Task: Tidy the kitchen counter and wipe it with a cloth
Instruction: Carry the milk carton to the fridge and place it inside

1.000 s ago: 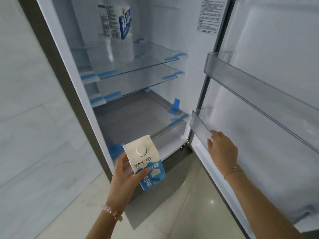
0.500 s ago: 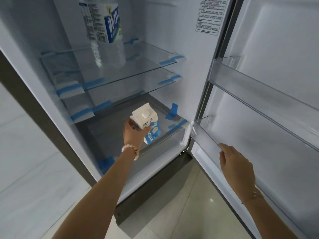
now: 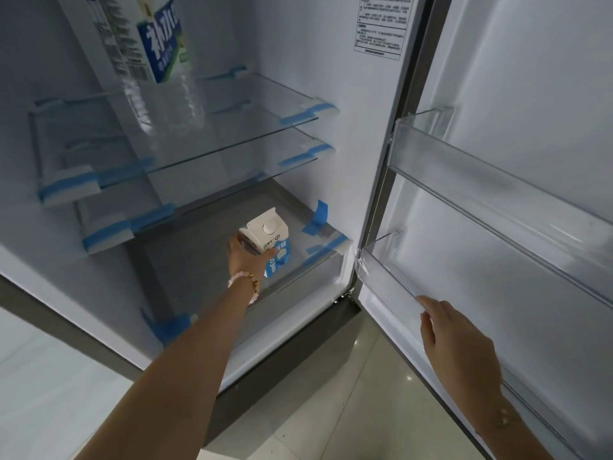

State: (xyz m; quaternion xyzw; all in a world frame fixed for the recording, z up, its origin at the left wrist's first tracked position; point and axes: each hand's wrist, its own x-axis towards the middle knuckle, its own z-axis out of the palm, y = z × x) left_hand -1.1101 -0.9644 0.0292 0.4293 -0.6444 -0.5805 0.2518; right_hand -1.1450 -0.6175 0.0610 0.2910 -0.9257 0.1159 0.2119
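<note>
One milk carton [image 3: 270,242], white top with a blue lower half, one round cap on it. One large clear water bottle [image 3: 159,71] with a blue-and-white label. Two glass shelves: upper [image 3: 252,127], lower [image 3: 238,167]. Two clear door bins: upper [image 3: 491,190], lower [image 3: 394,287]. One printed label sticker [image 3: 381,24] on the inner side wall. Blue tape strips [image 3: 320,215] at the shelf corners and on the bottom floor, many, exact count unclear. Two hands: left hand [image 3: 247,257], right hand [image 3: 454,336]. One bead bracelet [image 3: 245,283] on the left wrist, one thin chain on the right wrist
</note>
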